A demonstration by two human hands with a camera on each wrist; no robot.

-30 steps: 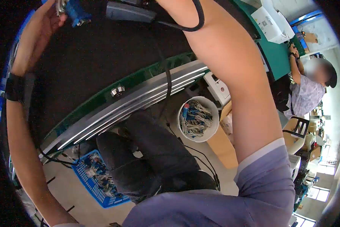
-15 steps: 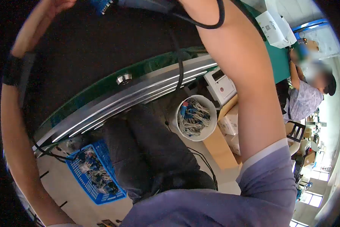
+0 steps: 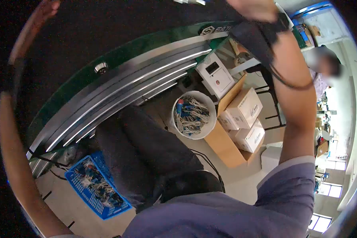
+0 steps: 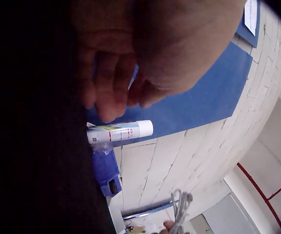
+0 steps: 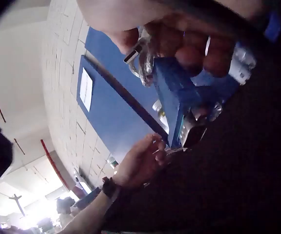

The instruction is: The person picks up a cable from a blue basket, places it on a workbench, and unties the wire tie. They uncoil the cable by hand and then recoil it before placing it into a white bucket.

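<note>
My right hand [image 5: 194, 46] grips a bundled grey cable [image 5: 144, 68] whose metal USB plug [image 5: 133, 53] sticks out beside the thumb. In the left wrist view the same cable bundle [image 4: 182, 209] rises above the right fingers at the bottom edge. My left hand [image 4: 113, 68] reaches over the dark tabletop with loosely bent fingers and no object showing in them. A white-capped bottle [image 4: 128, 129] shows just past those fingertips, with a blue plastic box [image 4: 106, 170] nearby. In the head view the left hand [image 3: 47, 12] is dim at the upper left; the right hand [image 3: 254, 8] is at the top.
Below the bench edge [image 3: 119, 71] stand a white bucket [image 3: 213, 109] of grey cables with blue connectors, a carton [image 3: 225, 152] with white boxes, and a blue basket [image 3: 77, 190] with more cables. Another person [image 3: 324, 69] sits at the right.
My right hand has come back toward the right and into the head view. The blue connector seen earlier has left that view. The left hand stays at upper left; the head view has shifted.
</note>
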